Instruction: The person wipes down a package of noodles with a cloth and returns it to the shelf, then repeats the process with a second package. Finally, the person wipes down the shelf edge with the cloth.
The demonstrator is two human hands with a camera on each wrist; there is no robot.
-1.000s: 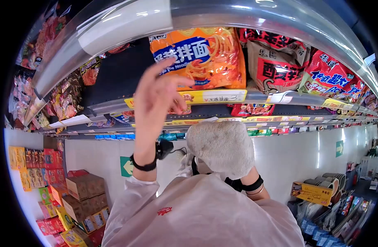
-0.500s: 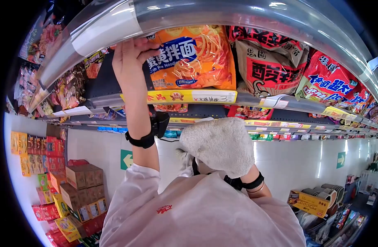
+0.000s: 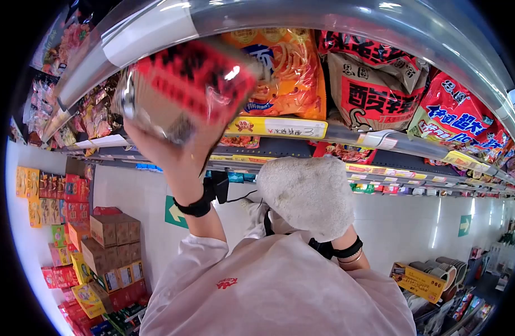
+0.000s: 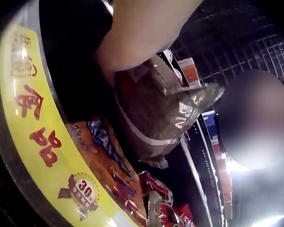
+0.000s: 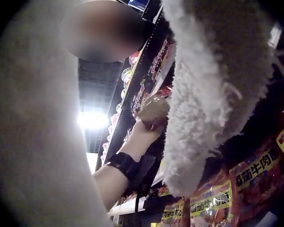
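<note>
A brown noodle packet with a red label (image 3: pixel 193 84), blurred, is held up by my left hand (image 3: pixel 176 159) in front of the shelf; most fingers are hidden by it. It overlaps the left part of an orange noodle packet (image 3: pixel 294 73). In the left wrist view the brown packet (image 4: pixel 151 113) hangs beyond the hand (image 4: pixel 137 42), above the orange packet (image 4: pixel 104 156). The right wrist view also catches the left hand (image 5: pixel 144 135) gripping it. A grey fluffy cloth (image 3: pixel 305 193) covers my right hand, whose fingers are hidden; the cloth (image 5: pixel 199 109) fills much of the right wrist view.
Another brown packet (image 3: pixel 375 92) and a red one (image 3: pixel 456 112) stand right of the orange packet. A clear curved rail (image 3: pixel 302 17) crosses above, and a yellow price strip (image 3: pixel 280 127) runs along the shelf edge. Cartons (image 3: pixel 114 229) are stacked at lower left.
My left hand has come from beside the orange packet, nearer to me, and now holds the brown packet. The cloth-covered right hand stays in nearly the same place.
</note>
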